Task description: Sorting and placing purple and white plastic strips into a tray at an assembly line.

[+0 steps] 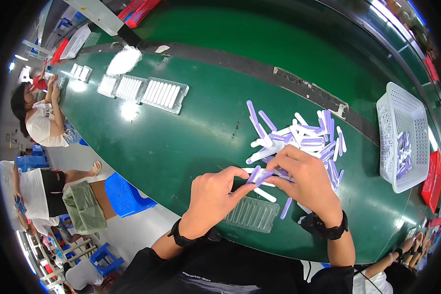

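Far to the left of the pile (306,139) of purple and white strips, a worker (46,122) in a white top sits at the edge of the green table (201,137). A blue stool (125,196) stands on the floor, also left of the pile and nearer the wearer. Well left of the pile and beyond it, three trays (183,96) lie in a row, filled with white strips.

The left hand (213,196), just left of the pile's near side, has thumb and forefinger closed on a purple strip (253,175). Below the pile's near left edge lies a clear tray (250,215), its long slots running side by side. The right hand (301,176), over the pile's near side, pinches a second purple strip (264,178) beside the first; whether the two strips touch, I cannot tell.

Right of the pile, well apart, stands a white basket (386,137) with purple and white strips inside. A red bin (432,181) is farther right of the pile, just beside the basket.
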Available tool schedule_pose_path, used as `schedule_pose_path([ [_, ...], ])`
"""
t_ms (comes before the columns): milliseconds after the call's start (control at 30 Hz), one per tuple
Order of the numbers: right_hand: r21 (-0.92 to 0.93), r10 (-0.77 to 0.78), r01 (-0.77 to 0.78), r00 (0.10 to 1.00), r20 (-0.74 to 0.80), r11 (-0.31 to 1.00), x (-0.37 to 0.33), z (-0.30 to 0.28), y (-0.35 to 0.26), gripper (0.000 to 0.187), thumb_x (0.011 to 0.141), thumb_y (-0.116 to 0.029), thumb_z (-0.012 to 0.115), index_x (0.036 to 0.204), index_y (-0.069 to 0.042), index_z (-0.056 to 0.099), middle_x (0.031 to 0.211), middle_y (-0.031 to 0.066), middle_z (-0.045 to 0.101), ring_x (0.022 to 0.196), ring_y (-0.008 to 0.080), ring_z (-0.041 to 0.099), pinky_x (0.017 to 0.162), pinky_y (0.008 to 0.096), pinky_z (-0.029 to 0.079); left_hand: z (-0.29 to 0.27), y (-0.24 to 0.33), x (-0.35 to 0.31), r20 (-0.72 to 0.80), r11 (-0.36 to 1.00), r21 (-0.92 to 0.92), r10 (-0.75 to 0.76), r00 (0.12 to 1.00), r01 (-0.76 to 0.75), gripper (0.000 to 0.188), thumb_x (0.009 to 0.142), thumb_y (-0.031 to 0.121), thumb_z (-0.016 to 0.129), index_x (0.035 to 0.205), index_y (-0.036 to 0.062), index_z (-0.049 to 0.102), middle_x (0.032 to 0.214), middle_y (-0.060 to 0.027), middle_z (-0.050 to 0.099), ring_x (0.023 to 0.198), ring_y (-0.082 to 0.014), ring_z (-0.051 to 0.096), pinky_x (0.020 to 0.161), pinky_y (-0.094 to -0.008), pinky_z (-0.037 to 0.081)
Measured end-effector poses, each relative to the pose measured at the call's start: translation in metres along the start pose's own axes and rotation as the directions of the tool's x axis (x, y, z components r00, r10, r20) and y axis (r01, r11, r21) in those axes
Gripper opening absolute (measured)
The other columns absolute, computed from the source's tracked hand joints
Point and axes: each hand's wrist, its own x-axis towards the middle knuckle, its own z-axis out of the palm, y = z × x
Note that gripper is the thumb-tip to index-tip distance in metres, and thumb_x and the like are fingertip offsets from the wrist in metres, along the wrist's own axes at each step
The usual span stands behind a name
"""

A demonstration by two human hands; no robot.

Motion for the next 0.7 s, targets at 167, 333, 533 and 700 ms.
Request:
schedule_pose_path([
  [167,0.222,0.194,-0.213,0.975,0.107,0.951,-0.006,-0.019,-0.001,0.015,0.085,-0.01,0.082,0.097,-0.007,0.074,0.081,0.0044,0.071,0.068,0.0196,0.068,0.062,0.032,0.053,-0.002,-0.002,0.004,0.111,0.999,-0.042,-0.004,0.994,0.009,0.021,0.083,0.021,0.088,0.089,0.0089,0.072,0.051,-0.0006,0.037,0.044,-0.0143,0.035,0.046,-0.0329,0.027],
  [333,0.032,0.09,-0.084,0.954,-0.287,0.996,-0.028,-0.039,-0.02,0.013,0.083,-0.003,0.08,0.096,-0.003,0.077,0.08,0.0087,0.075,0.068,0.0227,0.068,0.061,0.0341,0.052,-0.028,0.003,0.011,0.171,0.973,0.059,0.21,0.963,-0.223,0.013,0.094,0.01,0.073,0.097,0.008,0.061,0.065,-0.0078,0.058,0.059,-0.0329,0.059,0.058,-0.0422,0.045],
  [533,-0.473,-0.133,0.08,0.988,-0.079,0.878,-0.076,-0.009,-0.068,0.032,0.077,-0.003,0.074,0.109,0.0,0.076,0.087,0.0031,0.059,0.074,0.0202,0.059,0.063,0.034,0.047,-0.06,-0.012,0.009,0.308,0.938,-0.233,0.321,0.896,-0.256,0.011,0.094,0.005,0.072,0.105,0.0039,0.071,0.083,-0.0112,0.068,0.067,-0.0298,0.064,0.061,-0.0373,0.051],
  [700,-0.469,-0.067,0.017,0.994,-0.09,0.883,-0.108,0.049,-0.08,0.033,0.08,-0.01,0.075,0.112,-0.001,0.076,0.088,0.0013,0.054,0.075,0.0173,0.054,0.064,0.0316,0.045,-0.05,-0.006,0.006,0.57,0.917,-0.397,0.282,0.772,-0.042,0.015,0.09,0.009,0.079,0.104,0.0043,0.079,0.085,-0.0093,0.07,0.062,-0.0222,0.063,0.058,-0.0315,0.05],
])
